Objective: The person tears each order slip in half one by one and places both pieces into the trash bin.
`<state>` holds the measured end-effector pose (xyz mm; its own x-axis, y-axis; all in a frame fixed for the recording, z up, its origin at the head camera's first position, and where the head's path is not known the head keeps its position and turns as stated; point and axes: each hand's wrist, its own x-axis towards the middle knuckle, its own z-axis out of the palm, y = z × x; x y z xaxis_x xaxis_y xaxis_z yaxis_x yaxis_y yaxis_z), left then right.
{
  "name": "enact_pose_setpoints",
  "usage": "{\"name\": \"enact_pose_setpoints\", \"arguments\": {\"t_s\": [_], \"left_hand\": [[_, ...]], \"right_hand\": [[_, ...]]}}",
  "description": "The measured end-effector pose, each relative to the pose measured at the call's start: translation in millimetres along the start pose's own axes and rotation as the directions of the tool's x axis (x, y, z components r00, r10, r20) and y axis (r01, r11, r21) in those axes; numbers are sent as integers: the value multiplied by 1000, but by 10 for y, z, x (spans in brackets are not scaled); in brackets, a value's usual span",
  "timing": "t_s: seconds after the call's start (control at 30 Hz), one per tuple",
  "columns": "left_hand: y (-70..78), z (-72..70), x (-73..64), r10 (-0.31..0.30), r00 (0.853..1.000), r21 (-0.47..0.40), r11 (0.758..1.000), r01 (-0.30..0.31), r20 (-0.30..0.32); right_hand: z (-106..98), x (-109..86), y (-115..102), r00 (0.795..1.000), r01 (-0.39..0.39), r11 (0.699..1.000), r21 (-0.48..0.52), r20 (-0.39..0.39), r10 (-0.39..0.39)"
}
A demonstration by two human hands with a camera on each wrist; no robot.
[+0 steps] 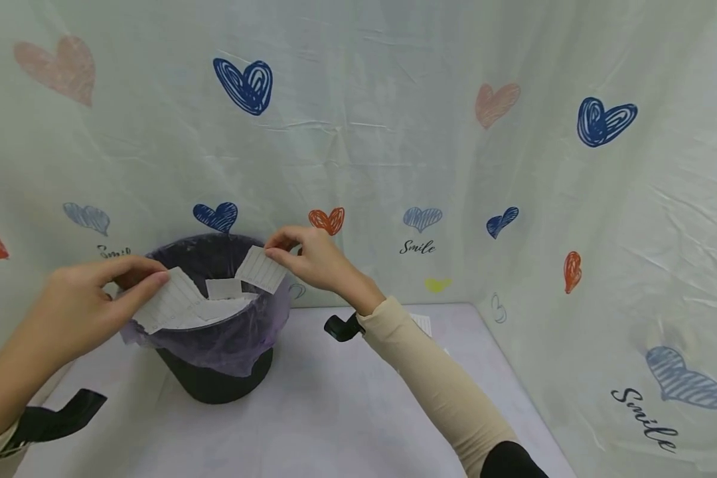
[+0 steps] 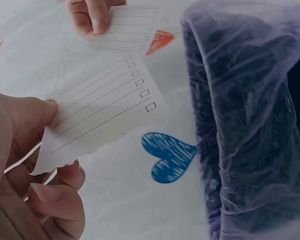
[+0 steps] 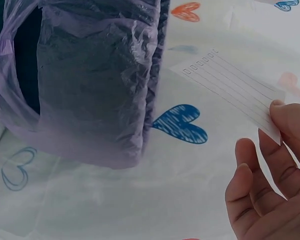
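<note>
Over the left side of a dark trash can (image 1: 215, 378) lined with a purple plastic bag (image 1: 233, 352), my left hand (image 1: 89, 302) pinches a torn piece of lined paper (image 2: 102, 107) between thumb and fingers. Its lower edge is ragged, and small checkboxes run along one side. My right hand (image 1: 313, 259) holds another lined paper piece (image 3: 230, 90) by a corner, above the can's right rim. White paper scraps (image 1: 224, 288) show inside the can between the two held pieces.
The can stands on a white-covered table (image 1: 346, 398). Behind it hangs a pale curtain (image 1: 364, 133) printed with hearts and "Smile". Another bit of lined paper (image 1: 421, 324) lies on the table behind the right forearm, partly hidden by the sleeve (image 1: 436, 378).
</note>
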<state>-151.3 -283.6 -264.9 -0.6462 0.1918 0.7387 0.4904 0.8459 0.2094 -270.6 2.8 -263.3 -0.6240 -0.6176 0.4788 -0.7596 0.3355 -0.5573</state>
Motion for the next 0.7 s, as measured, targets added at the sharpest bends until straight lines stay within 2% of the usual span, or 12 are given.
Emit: {"name": "enact_pose_setpoints", "arguments": {"t_s": [0.17,0.4,0.7], "left_hand": [[-71,39,41,-28,999,15,1000,27,34],[-207,78,72,-39,997,7,999,39,67],[-365,126,84,-77,988,38,997,72,136]], "right_hand": [[55,54,68,1000,-28,1000,7,10,28],[178,129,130,1000,-23,999,37,16,23],[284,231,197,999,-36,999,23,-5,36]]}}
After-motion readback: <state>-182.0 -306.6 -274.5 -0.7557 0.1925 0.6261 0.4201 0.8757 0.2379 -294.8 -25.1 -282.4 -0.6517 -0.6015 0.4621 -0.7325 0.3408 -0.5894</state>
